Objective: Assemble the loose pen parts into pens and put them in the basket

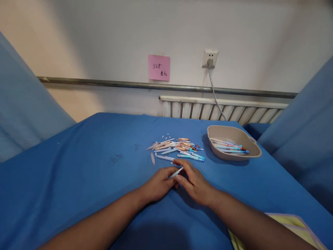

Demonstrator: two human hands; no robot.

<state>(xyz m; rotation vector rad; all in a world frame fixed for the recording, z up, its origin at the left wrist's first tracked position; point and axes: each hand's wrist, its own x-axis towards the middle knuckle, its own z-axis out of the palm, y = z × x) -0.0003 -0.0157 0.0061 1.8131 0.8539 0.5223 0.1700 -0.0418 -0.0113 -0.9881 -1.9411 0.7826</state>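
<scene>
My left hand (160,182) is closed around a pale blue pen barrel (173,174), which slants up to the right, and a thin white piece stands out at its upper end. My right hand (195,182) is beside it, thumb and forefinger apart on either side of the pen's upper end. The right thumb tip lies close to the barrel; whether it touches cannot be made out. Just beyond the hands is a loose pile of pen parts (169,151) in pale blue, lilac, peach and white. Light blue pen pieces (191,157) lie at its near right side.
A beige plastic basket (234,158) with several assembled-looking pens (229,147) stands right of the pile. Small white bits (163,136) lie behind the pile. A yellow cloth (293,225) is at the near right on the blue-covered table (78,166). Blue curtains (23,97) hang on both sides.
</scene>
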